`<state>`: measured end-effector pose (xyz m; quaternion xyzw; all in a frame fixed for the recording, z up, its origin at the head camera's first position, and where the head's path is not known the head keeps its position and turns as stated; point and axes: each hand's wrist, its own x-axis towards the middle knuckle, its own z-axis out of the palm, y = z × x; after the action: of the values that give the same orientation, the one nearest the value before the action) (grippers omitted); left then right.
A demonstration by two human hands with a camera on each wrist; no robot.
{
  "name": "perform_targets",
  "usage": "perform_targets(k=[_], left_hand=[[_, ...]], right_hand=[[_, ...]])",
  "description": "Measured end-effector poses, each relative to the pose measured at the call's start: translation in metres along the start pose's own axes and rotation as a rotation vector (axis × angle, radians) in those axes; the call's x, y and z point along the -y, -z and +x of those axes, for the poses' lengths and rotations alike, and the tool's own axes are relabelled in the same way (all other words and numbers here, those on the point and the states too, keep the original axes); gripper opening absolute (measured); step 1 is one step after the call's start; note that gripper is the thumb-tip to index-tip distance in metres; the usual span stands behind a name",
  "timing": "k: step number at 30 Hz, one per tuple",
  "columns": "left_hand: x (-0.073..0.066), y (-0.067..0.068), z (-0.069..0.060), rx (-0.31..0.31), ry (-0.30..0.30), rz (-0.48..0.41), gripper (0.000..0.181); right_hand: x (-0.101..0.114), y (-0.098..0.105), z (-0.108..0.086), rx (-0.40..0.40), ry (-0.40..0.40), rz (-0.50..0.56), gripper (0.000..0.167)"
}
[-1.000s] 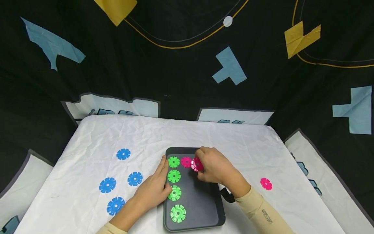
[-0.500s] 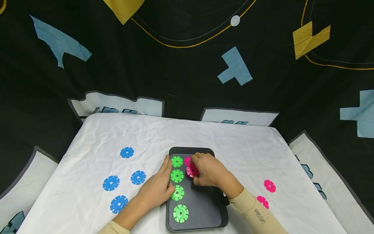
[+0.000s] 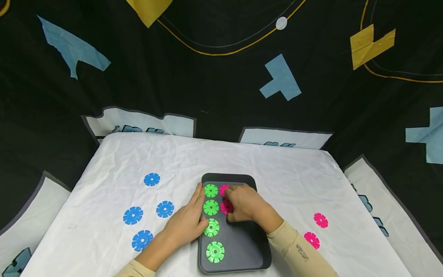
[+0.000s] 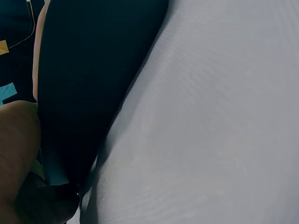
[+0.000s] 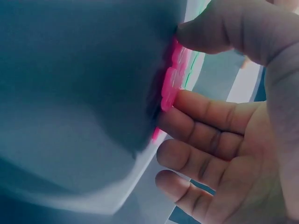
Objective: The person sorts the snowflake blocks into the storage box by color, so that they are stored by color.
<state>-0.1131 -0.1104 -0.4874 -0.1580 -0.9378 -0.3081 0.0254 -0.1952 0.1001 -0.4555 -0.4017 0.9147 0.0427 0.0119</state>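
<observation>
My right hand [image 3: 245, 203] pinches a pink notched plastic disc [image 3: 226, 207] between thumb and fingers, low over the dark baking tray [image 3: 242, 250]. In the right wrist view that disc [image 5: 172, 86] lies against the tray's floor. Another pink disc [image 3: 224, 190] sits just beyond it, partly covered by the fingers. A column of several green notched discs [image 3: 210, 207] runs down the tray's left side. With fingers straight, my left hand [image 3: 187, 221] rests along the tray's left rim, its thumb beside a green disc [image 3: 211, 227].
Several blue discs [image 3: 133, 215] lie on the white cloth [image 3: 104, 165] to the left. To the right are two loose pink discs, one farther [image 3: 321, 220] and one nearer [image 3: 312, 240]. A black backdrop [image 3: 173, 84] hangs behind the table.
My right hand has brought the pink disc from the tray's far end toward me, and the tilted disc now lies flatter below the first pink one. My left hand stays at the rim.
</observation>
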Motion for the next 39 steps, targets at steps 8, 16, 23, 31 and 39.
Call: perform_targets(k=[8,16,23,31,39], left_hand=[[0.0,-0.001,0.0,0.002,0.006,0.004,0.081],[-0.001,0.0,0.0,0.005,0.013,0.002,0.081],[-0.002,0.0,0.0,0.018,0.022,-0.001,0.081],[-0.002,0.001,0.0,0.022,0.034,-0.006,0.082],[-0.001,-0.001,0.001,0.017,0.026,-0.001,0.082]], right_hand=[[0.0,0.0,0.002,0.023,-0.018,0.008,0.04],[-0.004,0.005,-0.004,-0.003,-0.015,0.008,0.043],[-0.01,0.022,-0.016,-0.027,-0.061,0.097,0.044],[-0.027,0.034,-0.034,-0.078,-0.127,0.173,0.038],[-0.037,0.034,-0.053,-0.104,-0.163,0.216,0.038]])
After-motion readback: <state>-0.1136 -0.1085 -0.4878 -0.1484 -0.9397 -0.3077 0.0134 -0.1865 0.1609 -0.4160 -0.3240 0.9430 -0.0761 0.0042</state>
